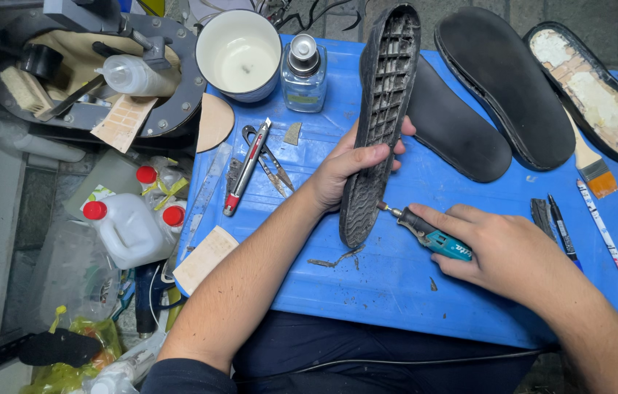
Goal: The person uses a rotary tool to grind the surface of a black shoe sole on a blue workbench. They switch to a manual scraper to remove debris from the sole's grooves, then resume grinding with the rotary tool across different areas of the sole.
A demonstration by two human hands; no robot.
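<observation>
A black shoe sole is held on edge by the left hand, fingers closed around its lower half, gridded inner side turned to the camera. Its heel end rests on the blue bench, toe end pointing away. A small teal-and-black rotary tool is gripped by the right hand, fingers wrapped round its body; the tool's tip is placed just at the sole's lower edge. Rubber shavings are seen on the bench beside the heel.

Right of the held sole, two flat black soles are laid side by side, partly overlapping. At the far right corner, a third sole with a pale, flaking inner face is seen. A flat brush with an orange ferrule lies below it, then pens and a white marker near the right edge.

Left of the held sole, a red-and-silver utility knife and thread snips are laid. At the bench's far edge, a white cup and a clear glass bottle with a metal cap and pale label are set close together.

Off the bench to the left, white plastic jugs with red caps are stood, a green-and-white label showing behind. A yellow bag is seen lower left.
</observation>
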